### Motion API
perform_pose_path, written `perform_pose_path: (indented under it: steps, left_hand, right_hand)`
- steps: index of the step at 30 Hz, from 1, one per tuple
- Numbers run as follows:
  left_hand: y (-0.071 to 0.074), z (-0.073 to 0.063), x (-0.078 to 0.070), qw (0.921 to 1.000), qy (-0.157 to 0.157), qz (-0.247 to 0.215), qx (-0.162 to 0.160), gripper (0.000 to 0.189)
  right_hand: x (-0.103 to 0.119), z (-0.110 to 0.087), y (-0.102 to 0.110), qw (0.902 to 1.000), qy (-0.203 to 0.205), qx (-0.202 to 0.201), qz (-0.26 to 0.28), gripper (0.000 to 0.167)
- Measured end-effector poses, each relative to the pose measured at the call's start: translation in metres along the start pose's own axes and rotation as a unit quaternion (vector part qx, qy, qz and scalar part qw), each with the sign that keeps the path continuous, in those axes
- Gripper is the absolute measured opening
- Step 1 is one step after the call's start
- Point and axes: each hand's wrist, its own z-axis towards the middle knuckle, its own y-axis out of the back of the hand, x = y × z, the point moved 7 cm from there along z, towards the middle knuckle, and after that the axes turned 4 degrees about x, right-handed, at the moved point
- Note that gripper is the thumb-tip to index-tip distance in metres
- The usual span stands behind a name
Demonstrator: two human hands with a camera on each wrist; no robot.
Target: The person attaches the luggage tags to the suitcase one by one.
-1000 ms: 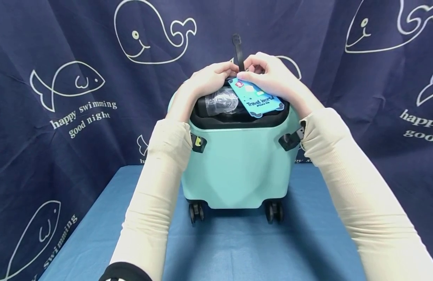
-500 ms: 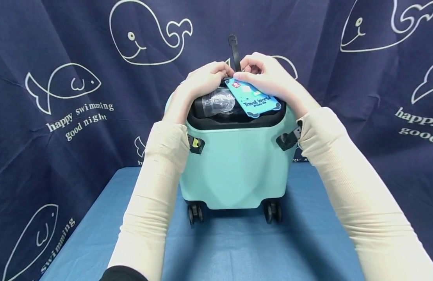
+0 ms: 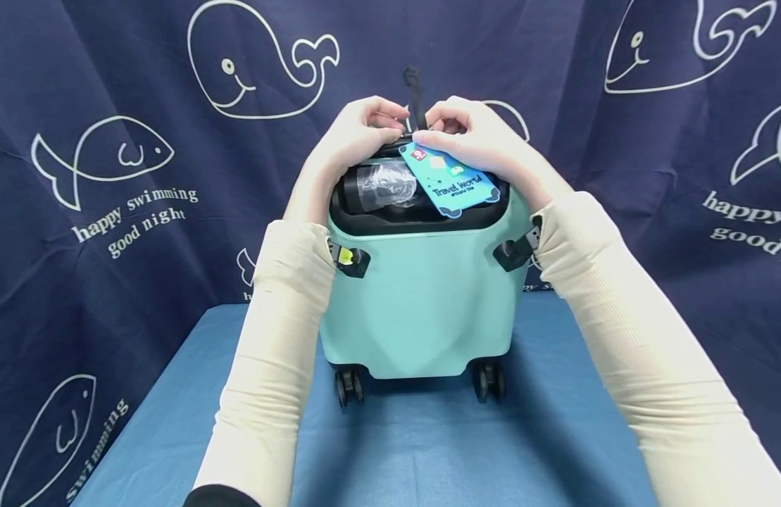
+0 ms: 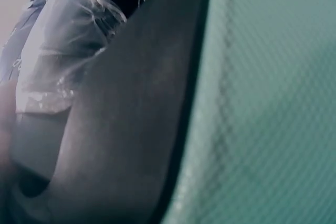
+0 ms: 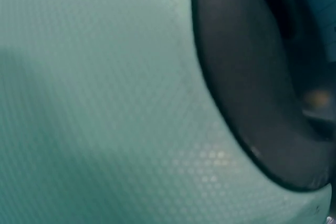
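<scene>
A mint-green suitcase (image 3: 418, 303) stands upright on its wheels on the blue-covered table. My right hand (image 3: 475, 137) pinches the top of a blue luggage tag (image 3: 450, 182) printed "Travel World", just beside the suitcase's top handle. Between both hands the tag's black strap (image 3: 414, 98) sticks up. My left hand (image 3: 358, 134), on the other side, has index finger and thumb together at the strap's lower part, where they appear to pinch it; the exact contact is small. Clear plastic wrap (image 3: 386, 183) covers part of the black handle recess (image 3: 422, 224). Neither wrist view shows the strap.
Black fittings (image 3: 515, 250) stick out at both front corners of the suitcase, close to my sleeves. Black wheels (image 3: 348, 386) rest on the blue cloth (image 3: 415, 451). A dark blue curtain (image 3: 130, 282) with whale and fish drawings hangs behind and at the sides.
My left hand has lifted and turned, so its thumb and curved fingers now show beside the strap. The right hand keeps its pinch on the tag. The whole view has shifted slightly.
</scene>
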Motion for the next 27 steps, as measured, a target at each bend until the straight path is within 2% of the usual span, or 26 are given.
perform_pose_path:
  steps: [3,6,10,15,21,27]
  left_hand:
    - [0.003,0.0,0.001,0.9989,0.005,-0.04,-0.024,0.03]
    - [0.007,-0.001,0.001,0.9974,0.007,-0.059,-0.042,0.03]
    - [0.01,-0.002,0.002,0.9952,0.005,-0.075,-0.063,0.03]
    - [0.011,-0.002,0.001,0.9936,0.001,-0.091,-0.067,0.031]
    - [0.013,-0.003,0.003,0.9911,0.005,-0.111,-0.074,0.032]
    - [0.014,-0.002,0.005,0.9845,-0.003,-0.153,-0.087,0.033]
  right_hand:
    - [0.001,0.0,0.0,0.9994,0.0,0.006,0.035,0.026]
    - [0.002,0.001,0.001,0.9976,0.004,0.01,0.069,0.024]
    - [0.002,0.001,0.003,0.9966,-0.008,0.013,0.081,0.021]
    - [-0.001,-0.001,0.006,0.9964,-0.026,0.008,0.081,0.021]
    - [-0.002,-0.002,0.006,0.9953,-0.023,0.0,0.094,0.018]
    - [-0.006,-0.001,0.004,0.994,-0.022,-0.003,0.107,0.014]
